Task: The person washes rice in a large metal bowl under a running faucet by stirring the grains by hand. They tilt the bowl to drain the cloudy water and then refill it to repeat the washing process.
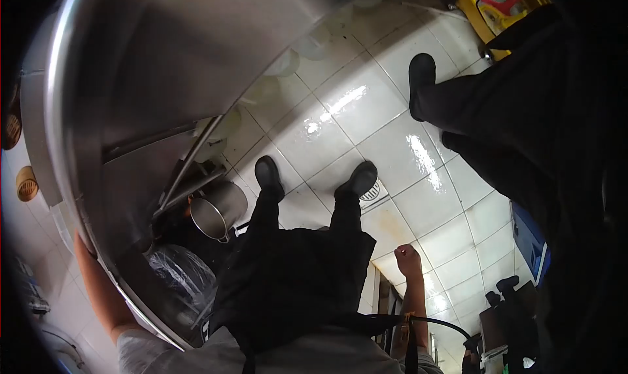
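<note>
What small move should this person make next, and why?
Probably raise the right hand toward the steel counter: it hangs curled beside the body, while the left arm already reaches the counter's edge, its own hand hidden from view.

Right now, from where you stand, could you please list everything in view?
Steel counter: one, silver-grey, left
Metal pot: one, silver, below the counter
Clear plastic wrapping: count unclear, lower left
Round baskets: two, tan and brown, far left
Pale containers: several, whitish, under the counter
Floor tiles: many, white, centre
Floor drain: one, pale, by the right shoe
Yellow container: one, upper right
Blue container: one, right
Other people: at least two, dark-clothed, right and lower right
Apron: one, black, lower centre
Own shoes: two, black, centre
Left forearm: one, bare, beside the counter, hand hidden
Right hand: one, curled, above the floor
</note>
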Available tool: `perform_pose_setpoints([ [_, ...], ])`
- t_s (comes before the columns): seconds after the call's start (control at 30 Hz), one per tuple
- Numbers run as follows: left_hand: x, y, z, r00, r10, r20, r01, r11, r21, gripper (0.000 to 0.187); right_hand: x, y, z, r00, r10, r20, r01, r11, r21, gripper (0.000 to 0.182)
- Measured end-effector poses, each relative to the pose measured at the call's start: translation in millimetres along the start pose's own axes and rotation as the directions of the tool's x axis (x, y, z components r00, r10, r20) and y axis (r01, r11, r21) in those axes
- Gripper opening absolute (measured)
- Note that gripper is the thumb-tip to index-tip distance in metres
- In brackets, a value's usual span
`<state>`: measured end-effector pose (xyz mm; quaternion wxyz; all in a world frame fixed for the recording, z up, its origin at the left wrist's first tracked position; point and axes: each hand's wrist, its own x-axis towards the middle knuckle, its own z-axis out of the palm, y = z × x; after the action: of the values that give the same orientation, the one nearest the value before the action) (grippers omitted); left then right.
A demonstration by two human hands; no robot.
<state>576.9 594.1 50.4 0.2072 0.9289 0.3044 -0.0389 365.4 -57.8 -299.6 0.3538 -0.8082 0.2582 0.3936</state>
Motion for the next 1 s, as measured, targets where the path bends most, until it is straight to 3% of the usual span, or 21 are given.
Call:
perform_pose_setpoints([
  [0.1, 0, 11, 2, 0.999, -0.038, 0.004, 0.038, 0.999, -0.01, 0.016, 9, 21, 6, 0.999, -0.04, 0.026, 0.04, 0.999, 0.023, 0.015],
  [0.2, -8, 16, -3, 0.997, -0.078, 0.026, 0.078, 0.997, -0.029, 0.015, 17, 33, 12, 0.995, -0.066, -0.08, 0.073, 0.994, 0.081, 0.011],
  [0.3, -10, 19, -5, 0.993, -0.098, 0.063, 0.103, 0.991, -0.081, 0.014, 13, 34, 3, 0.998, -0.03, -0.06, 0.037, 0.991, 0.127, 0.013],
  [0.4, -8, 44, 7, 0.971, -0.14, 0.195, 0.169, 0.975, -0.145, 0.014, -2, 62, 4, 0.998, 0.048, -0.031, -0.042, 0.982, 0.182, 0.015],
  [0.43, -15, 69, 14, 0.932, -0.216, 0.292, 0.272, 0.948, -0.167, 0.014, -11, 59, -4, 0.994, 0.106, -0.003, -0.104, 0.982, 0.159, 0.012],
  [0.47, 1, 31, 12, 0.954, 0.012, 0.301, 0.023, 0.993, -0.113, 0.015, -21, 50, -14, 0.992, 0.119, 0.034, -0.12, 0.993, 0.017, 0.01],
  [0.5, 5, 22, 15, 0.948, 0.053, 0.312, -0.026, 0.996, -0.09, 0.016, -17, 91, -2, 0.982, -0.186, -0.008, 0.178, 0.95, -0.257, 0.01],
  [0.53, 8, 22, 14, 0.941, 0.093, 0.325, -0.077, 0.995, -0.064, 0.017, -20, 97, -8, 0.889, -0.442, 0.12, 0.433, 0.728, -0.531, 0.013],
  [0.57, 3, 38, 12, 0.945, 0.067, 0.32, -0.063, 0.998, -0.026, 0.018, -17, 121, 4, 0.977, -0.213, 0.017, 0.212, 0.953, -0.217, 0.015],
  [0.6, -5, 55, 13, 0.947, 0.042, 0.318, -0.048, 0.999, 0.012, 0.019, -23, 87, -13, 0.918, -0.227, 0.326, 0.394, 0.614, -0.684, 0.018],
  [0.67, -10, 61, 11, 0.946, 0.102, 0.307, -0.103, 0.995, -0.012, 0.022, -15, 102, 8, 0.907, -0.343, 0.244, 0.401, 0.528, -0.749, 0.018],
  [0.73, -15, 73, 4, 0.948, 0.086, 0.307, -0.1, 0.995, 0.031, 0.025, -19, 74, 5, 0.985, -0.145, 0.094, 0.172, 0.85, -0.498, 0.018],
  [0.77, -17, 74, 2, 0.952, 0.124, 0.281, -0.154, 0.984, 0.089, 0.025, -28, 47, -1, 0.998, -0.035, 0.047, 0.048, 0.947, -0.317, 0.018],
  [0.8, -17, 73, 1, 0.952, 0.166, 0.255, -0.208, 0.967, 0.15, 0.026, -40, 20, -8, 0.994, -0.095, 0.061, 0.112, 0.892, -0.438, 0.019],
  [0.87, -19, 70, -4, 0.936, 0.233, 0.263, -0.266, 0.959, 0.099, 0.027, -65, -29, -11, 0.976, -0.193, 0.103, 0.213, 0.729, -0.651, 0.021],
  [0.9, -22, 67, -6, 0.924, 0.295, 0.243, -0.311, 0.95, 0.032, 0.026, -75, -48, -7, 0.996, -0.062, 0.058, 0.084, 0.816, -0.572, 0.022],
  [1.0, -11, 56, -20, 0.859, 0.434, 0.27, -0.351, 0.885, -0.305, 0.026, -96, -102, 3, 0.982, -0.071, 0.177, 0.175, 0.702, -0.69, 0.027],
])
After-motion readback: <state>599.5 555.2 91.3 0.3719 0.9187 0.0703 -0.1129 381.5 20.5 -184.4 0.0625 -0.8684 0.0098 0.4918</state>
